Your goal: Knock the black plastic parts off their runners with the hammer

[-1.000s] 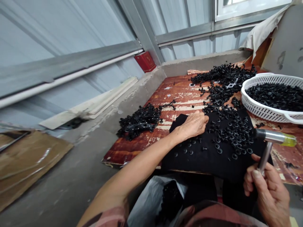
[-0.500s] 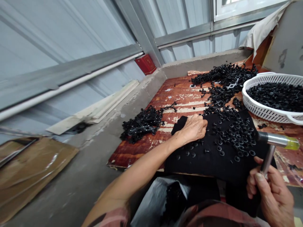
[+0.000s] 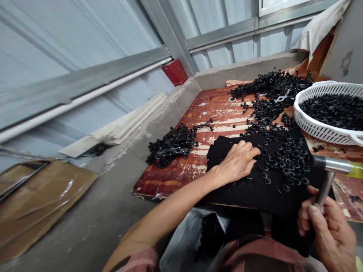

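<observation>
My left hand [image 3: 236, 162] rests low over a black cloth [image 3: 232, 194], palm down and fingers bent. Its fingertips are at the left edge of a scatter of small black round-headed pieces [image 3: 286, 162]; whatever they pinch is hidden beneath them. At the lower right, my right hand [image 3: 329, 223] is wrapped around the handle of a mallet [image 3: 334, 165]. The mallet's metal head has a black face on the left and a clear yellow one on the right, held above the cloth's right edge.
A white plastic basket [image 3: 317, 126] full of black pieces stands at the right. Black piles lie at the back [image 3: 272, 90] and left [image 3: 171, 145] of the worn red-brown table [image 3: 212, 107]. A white bag [image 3: 180, 241] with black pieces hangs below the front edge. Concrete ledges border the table.
My left hand has slid right across the cloth toward the scattered pieces, its fingers a little less curled. My right hand keeps the mallet in much the same place. The view has shifted slightly.
</observation>
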`<state>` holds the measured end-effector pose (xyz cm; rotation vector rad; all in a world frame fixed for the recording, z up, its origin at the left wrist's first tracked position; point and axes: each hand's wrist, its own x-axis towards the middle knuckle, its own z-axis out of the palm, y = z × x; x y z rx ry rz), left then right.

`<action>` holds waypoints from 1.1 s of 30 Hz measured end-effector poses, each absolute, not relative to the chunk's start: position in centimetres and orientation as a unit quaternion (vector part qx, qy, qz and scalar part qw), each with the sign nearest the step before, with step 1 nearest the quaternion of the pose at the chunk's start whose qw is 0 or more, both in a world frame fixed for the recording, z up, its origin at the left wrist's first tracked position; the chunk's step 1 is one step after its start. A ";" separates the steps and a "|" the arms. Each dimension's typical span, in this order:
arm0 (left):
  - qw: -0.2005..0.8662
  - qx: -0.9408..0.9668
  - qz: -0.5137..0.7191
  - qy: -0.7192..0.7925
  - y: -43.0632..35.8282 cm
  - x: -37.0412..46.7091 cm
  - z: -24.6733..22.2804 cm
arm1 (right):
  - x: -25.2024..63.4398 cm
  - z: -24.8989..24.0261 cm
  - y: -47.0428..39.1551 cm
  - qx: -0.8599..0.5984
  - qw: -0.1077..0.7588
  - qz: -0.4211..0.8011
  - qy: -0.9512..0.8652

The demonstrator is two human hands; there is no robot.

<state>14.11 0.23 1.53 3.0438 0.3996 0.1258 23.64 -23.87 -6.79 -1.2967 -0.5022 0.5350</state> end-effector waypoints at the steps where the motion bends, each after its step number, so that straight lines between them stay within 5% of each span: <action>1: 0.023 0.991 0.045 0.127 0.0 14.4 1.3 | 23.7 -6.8 -23.9 -0.590 0.735 0.241 -0.230; 12: -0.089 0.989 0.051 0.110 0.0 13.1 1.3 | 23.6 -6.6 -24.0 -0.588 0.732 0.236 -0.251; 33: 0.070 0.982 -0.026 0.175 -0.4 11.2 2.8 | 23.5 -6.2 -24.1 -0.619 0.715 0.222 -0.237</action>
